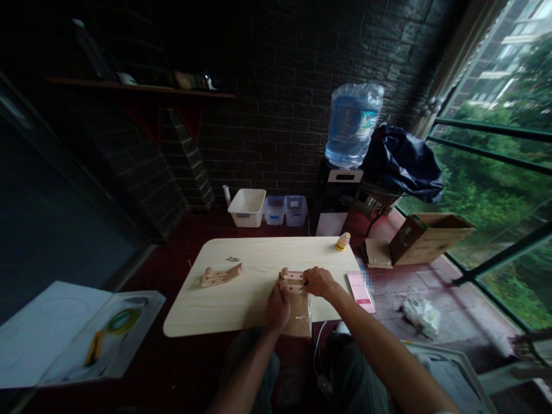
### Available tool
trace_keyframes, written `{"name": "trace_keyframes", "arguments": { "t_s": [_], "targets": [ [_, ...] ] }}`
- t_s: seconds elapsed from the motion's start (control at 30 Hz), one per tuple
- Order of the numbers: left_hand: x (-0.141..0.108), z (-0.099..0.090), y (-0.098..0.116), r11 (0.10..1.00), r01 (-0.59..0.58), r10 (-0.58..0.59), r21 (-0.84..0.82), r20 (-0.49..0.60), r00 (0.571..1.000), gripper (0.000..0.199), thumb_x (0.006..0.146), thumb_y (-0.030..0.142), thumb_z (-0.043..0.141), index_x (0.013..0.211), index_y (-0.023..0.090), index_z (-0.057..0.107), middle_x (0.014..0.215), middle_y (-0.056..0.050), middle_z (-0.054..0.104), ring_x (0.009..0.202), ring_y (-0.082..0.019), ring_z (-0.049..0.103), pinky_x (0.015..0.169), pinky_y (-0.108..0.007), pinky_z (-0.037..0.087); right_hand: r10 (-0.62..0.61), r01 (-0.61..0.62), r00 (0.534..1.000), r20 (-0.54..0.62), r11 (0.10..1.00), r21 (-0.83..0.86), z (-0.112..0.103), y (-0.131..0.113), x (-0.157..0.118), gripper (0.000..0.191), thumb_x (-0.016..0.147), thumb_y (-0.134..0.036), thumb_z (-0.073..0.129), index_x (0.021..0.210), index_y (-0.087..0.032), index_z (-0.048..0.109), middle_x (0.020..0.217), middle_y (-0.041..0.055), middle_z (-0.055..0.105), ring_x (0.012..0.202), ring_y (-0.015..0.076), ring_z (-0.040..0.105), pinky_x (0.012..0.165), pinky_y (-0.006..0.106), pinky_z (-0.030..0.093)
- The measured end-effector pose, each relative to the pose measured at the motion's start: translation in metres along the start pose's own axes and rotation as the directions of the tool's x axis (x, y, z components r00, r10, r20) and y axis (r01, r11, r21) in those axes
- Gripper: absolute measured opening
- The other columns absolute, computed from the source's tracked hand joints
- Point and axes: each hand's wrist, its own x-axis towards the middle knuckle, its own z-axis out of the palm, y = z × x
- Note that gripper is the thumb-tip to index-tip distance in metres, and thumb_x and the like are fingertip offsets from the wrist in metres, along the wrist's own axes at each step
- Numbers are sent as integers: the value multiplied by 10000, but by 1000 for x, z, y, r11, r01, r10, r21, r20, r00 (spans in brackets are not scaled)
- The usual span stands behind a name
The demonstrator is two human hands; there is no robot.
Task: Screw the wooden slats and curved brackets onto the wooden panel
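Note:
At the front of the pale table, my left hand is closed round the near left end of a small wooden frame. My right hand is closed at the frame's right end, with a small dark thing, too small to name, between its fingers. The frame has parallel bars with dark holes and lies over a brown cardboard piece wrapped in clear film. A second wooden assembly rests on the left part of the table, near small dark pieces.
A yellow-based bottle stands at the table's back right corner. A pink-and-white sheet lies beside the right edge. Left of the table is an open white case; right are cardboard boxes. Bins and a water dispenser stand behind.

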Motion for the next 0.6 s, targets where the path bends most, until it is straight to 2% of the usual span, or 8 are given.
{"name": "trace_keyframes", "arguments": {
  "t_s": [0.27, 0.47, 0.6],
  "targets": [
    [3, 7, -7, 997, -72, 71, -13, -39, 997, 444, 1041, 412, 304, 1303, 166, 566, 1249, -141, 680, 1163, -258, 650, 1007, -374, 490, -125, 123, 992, -10, 984, -127, -2, -9, 10, 322, 892, -224, 590, 1162, -121, 731, 1113, 214, 752, 1009, 312, 748, 814, 372, 590],
    [4, 10, -13, 995, -87, 84, -43, -67, 994, 430, 1034, 423, 333, 1296, 188, 580, 1162, -126, 706, 1108, -263, 668, 973, -389, 506, -65, 65, 998, 10, 992, -112, -5, -4, 15, 372, 863, -301, 641, 1164, -105, 736, 1092, 228, 755, 1001, 336, 748, 790, 371, 597],
    [4, 10, -14, 996, -78, 75, -41, -57, 996, 438, 1028, 435, 338, 1290, 190, 590, 1159, -133, 706, 1120, -272, 661, 995, -399, 494, -140, 143, 990, 30, 984, -104, -5, 4, 16, 335, 876, -278, 617, 1148, -124, 737, 1098, 194, 762, 1018, 315, 743, 821, 350, 586]
  ]
}}
